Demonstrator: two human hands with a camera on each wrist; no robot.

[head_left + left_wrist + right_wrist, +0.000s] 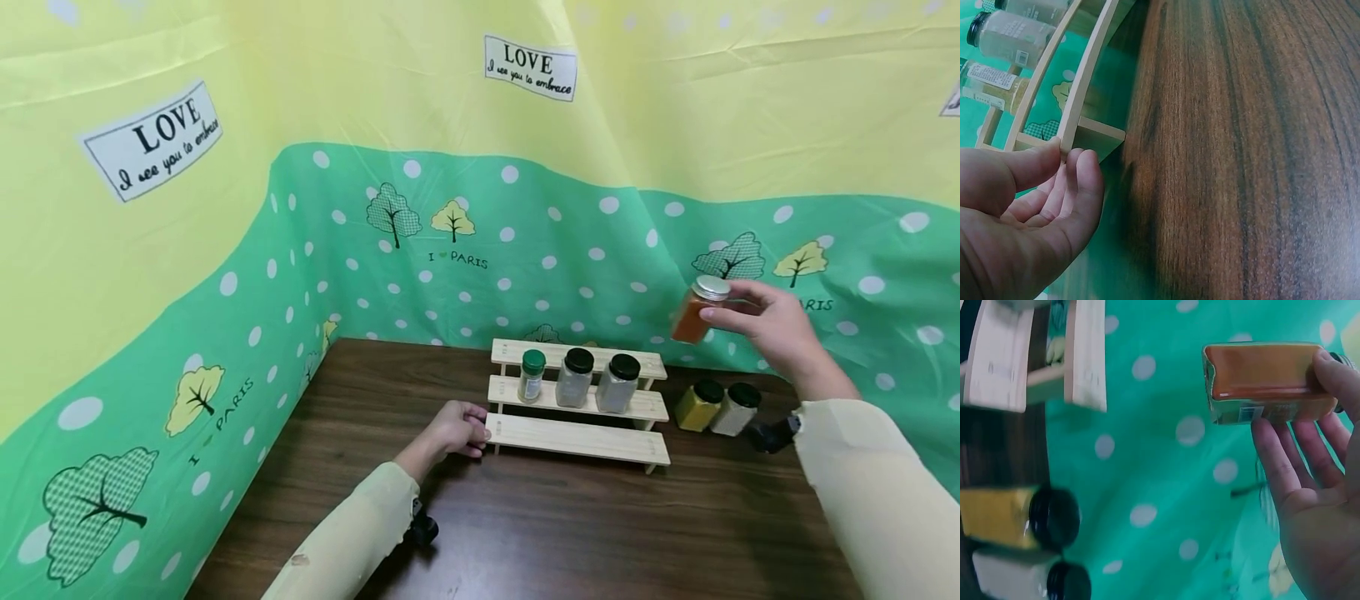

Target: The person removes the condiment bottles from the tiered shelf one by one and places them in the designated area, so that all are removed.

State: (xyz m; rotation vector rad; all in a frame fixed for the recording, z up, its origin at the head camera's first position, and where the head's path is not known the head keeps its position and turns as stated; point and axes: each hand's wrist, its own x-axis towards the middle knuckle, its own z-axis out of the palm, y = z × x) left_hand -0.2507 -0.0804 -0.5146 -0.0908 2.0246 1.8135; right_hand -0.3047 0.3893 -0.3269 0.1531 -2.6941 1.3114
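Note:
My right hand holds a spice jar of orange-red powder with a silver lid, tilted in the air right of the rack. In the right wrist view, thumb and fingers grip this jar near its lid. My left hand pinches the left end of the lowest step of a three-step wooden rack; the left wrist view shows thumb and fingertips on the board's end. On the middle step stand a green-capped jar and two black-capped jars, one beside the other.
Right of the rack, a black-capped jar of yellow powder and one of pale contents stand on the dark wooden table. A green and yellow printed cloth hangs behind and at the left.

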